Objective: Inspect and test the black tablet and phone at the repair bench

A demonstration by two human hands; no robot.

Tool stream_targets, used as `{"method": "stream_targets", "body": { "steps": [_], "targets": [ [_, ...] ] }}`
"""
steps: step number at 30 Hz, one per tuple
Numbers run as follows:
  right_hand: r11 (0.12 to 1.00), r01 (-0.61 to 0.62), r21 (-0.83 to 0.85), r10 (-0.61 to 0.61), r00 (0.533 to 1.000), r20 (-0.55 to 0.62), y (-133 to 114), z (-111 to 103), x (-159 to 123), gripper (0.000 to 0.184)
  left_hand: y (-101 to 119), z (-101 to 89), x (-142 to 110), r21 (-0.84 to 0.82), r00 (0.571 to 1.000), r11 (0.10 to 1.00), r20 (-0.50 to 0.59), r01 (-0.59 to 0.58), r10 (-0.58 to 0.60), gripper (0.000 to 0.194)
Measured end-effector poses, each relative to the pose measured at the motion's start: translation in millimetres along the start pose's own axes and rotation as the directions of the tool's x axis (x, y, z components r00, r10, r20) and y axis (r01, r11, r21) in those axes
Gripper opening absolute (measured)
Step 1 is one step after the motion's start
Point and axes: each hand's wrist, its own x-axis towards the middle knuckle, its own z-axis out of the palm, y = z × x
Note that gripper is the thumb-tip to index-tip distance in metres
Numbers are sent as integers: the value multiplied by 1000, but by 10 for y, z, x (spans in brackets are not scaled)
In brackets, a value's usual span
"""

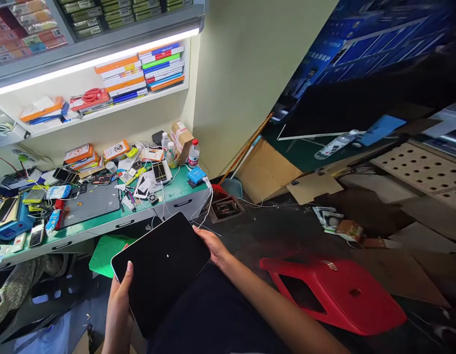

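Observation:
A tablet (165, 275) with a black screen is held up in front of me, tilted, with a small white mark near the middle of its screen. My left hand (120, 290) grips its left edge, thumb over the front and most fingers hidden behind. On the opposite side, my right hand (212, 244) is closed round the upper right edge, its fingers partly out of sight behind the tablet. Beyond the tablet's far edge stands the green-topped workbench (183, 189).
On the bench lie a grey work mat (91, 205), phones, tools and cables; several bottles, one a red-capped bottle (194, 153), stand at its right end. A green stool (107, 253) is below the bench. A red plastic stool (346, 290) lies at right, near cardboard (270, 164).

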Motion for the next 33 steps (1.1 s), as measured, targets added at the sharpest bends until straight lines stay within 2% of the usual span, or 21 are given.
{"method": "stream_targets", "body": {
  "steps": [3,7,16,21,24,26,28,31,33],
  "targets": [
    [1000,2,-1,-2,1000,28,-101,41,-4,33,-37,-37,70,13,999,999,-23,-33,33,51],
    [999,23,-48,-20,998,57,-288,45,16,40,-165,-40,147,-3,992,999,-115,-46,46,46],
    [966,127,-226,-104,988,110,-726,-78,101,54,-389,100,135,-55,983,996,-173,-73,62,47],
    [964,108,-243,-69,984,164,-889,-216,153,50,-526,231,67,-130,978,990,-209,-56,27,50],
    [962,60,-266,-2,977,215,-968,-339,233,49,-625,322,18,-204,978,979,-205,-17,-26,51],
    [949,-10,-315,63,985,158,-1019,-458,345,50,-684,389,-19,-248,974,969,-219,5,-61,51],
    [934,-59,-354,77,996,36,-1076,-617,515,47,-726,465,-61,-284,967,959,-242,10,-82,50],
    [925,-20,-379,-37,989,-142,-1183,-917,862,34,-761,588,-133,-291,948,957,-305,0,-93,44],
    [906,18,-423,-137,958,-253,-1273,-1129,1121,26,-783,662,-181,-281,931,960,-350,1,-103,39]
  ]
}}
